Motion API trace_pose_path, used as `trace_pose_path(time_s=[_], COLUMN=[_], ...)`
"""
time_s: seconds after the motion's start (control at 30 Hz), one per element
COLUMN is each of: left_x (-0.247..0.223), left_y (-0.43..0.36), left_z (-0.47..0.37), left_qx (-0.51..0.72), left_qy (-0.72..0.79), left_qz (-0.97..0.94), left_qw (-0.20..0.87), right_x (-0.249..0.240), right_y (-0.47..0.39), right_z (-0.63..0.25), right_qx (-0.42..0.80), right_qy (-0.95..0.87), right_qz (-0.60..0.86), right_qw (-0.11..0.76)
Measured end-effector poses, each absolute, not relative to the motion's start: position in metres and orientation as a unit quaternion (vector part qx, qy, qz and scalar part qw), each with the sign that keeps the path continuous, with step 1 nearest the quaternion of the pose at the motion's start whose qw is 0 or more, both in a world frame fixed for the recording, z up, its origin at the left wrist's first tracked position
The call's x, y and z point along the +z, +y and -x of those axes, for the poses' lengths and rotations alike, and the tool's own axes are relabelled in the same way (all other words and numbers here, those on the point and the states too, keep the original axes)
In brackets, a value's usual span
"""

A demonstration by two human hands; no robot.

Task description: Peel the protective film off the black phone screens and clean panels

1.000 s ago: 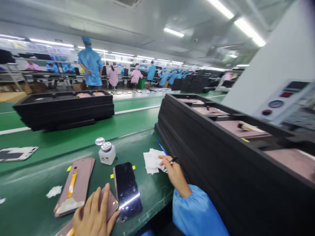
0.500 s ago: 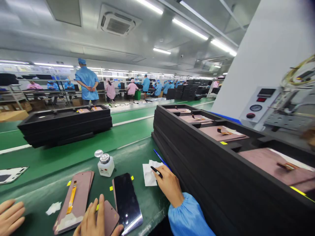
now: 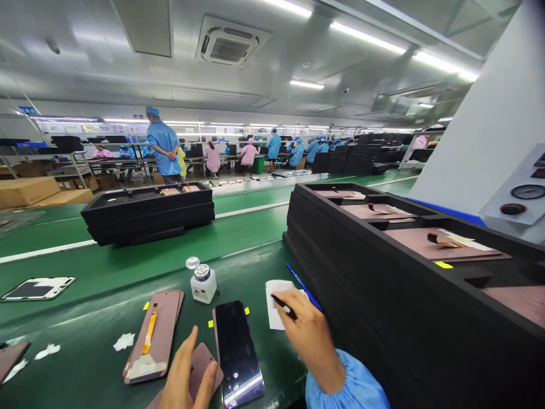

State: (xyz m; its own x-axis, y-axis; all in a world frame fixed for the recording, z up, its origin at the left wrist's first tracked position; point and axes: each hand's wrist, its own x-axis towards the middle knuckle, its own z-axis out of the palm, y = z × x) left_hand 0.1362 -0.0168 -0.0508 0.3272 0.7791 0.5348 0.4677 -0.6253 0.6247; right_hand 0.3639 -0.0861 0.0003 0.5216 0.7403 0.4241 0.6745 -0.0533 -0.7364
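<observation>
My right hand (image 3: 309,329), in a blue sleeve, is closed around a slim black pen (image 3: 284,305). It is over a white paper wipe (image 3: 275,309), partly covered by the fingers. Beyond the hand lies a blue pen (image 3: 302,284) beside the black trays. My left hand (image 3: 187,375) has thumb and fingers apart over a pinkish phone panel (image 3: 206,366), partly hidden beneath it. To its right lies a dark glossy phone screen (image 3: 238,352) with yellow tabs. Left of it is a stack of pinkish panels (image 3: 162,329) with an orange flex cable (image 3: 150,329).
A white dispenser bottle (image 3: 203,287) with open lid stands behind the screen. Stacked black foam trays (image 3: 361,295) rise along the right; another stack (image 3: 149,218) stands further back. Crumpled white scraps (image 3: 124,341) and a white-framed panel (image 3: 40,288) lie left. Co-workers stand and sit beyond.
The view has swung left, so everything appears further right. Another person's hand at far left has gone from view. My left hand has tilted up, thumb and fingers apart; my right keeps the pen.
</observation>
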Motion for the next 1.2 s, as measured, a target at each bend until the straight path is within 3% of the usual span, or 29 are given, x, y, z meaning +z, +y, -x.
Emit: trace_pose_path(time_s=[0.17, 0.23, 0.33, 0.43, 0.8, 1.2], left_x=[-0.005, 0.006, 0.019, 0.027, 0.015, 0.016], left_y=[-0.021, -0.02, -0.022, -0.028, -0.013, -0.017], left_z=[-0.142, -0.142, -0.144, -0.144, -0.132, -0.136], left_qx=[0.329, 0.269, 0.315, 0.362, 0.351, 0.347], left_qy=[0.345, 0.34, 0.409, 0.451, 0.463, 0.448], left_qz=[-0.785, -0.747, -0.599, -0.526, -0.554, -0.503], left_qw=[0.396, 0.504, 0.612, 0.624, 0.597, 0.653], right_x=[0.035, 0.04, 0.032, 0.015, -0.009, 0.005], right_y=[-0.081, -0.078, -0.07, -0.064, -0.064, -0.075], right_z=[-0.31, -0.301, -0.304, -0.312, -0.305, -0.302], right_qx=[0.24, 0.281, 0.32, 0.355, 0.463, 0.664], right_qy=[-0.643, -0.629, -0.544, -0.451, -0.32, -0.281], right_qz=[0.55, 0.533, 0.546, 0.557, 0.528, 0.402], right_qw=[0.476, 0.491, 0.55, 0.601, 0.636, 0.565])
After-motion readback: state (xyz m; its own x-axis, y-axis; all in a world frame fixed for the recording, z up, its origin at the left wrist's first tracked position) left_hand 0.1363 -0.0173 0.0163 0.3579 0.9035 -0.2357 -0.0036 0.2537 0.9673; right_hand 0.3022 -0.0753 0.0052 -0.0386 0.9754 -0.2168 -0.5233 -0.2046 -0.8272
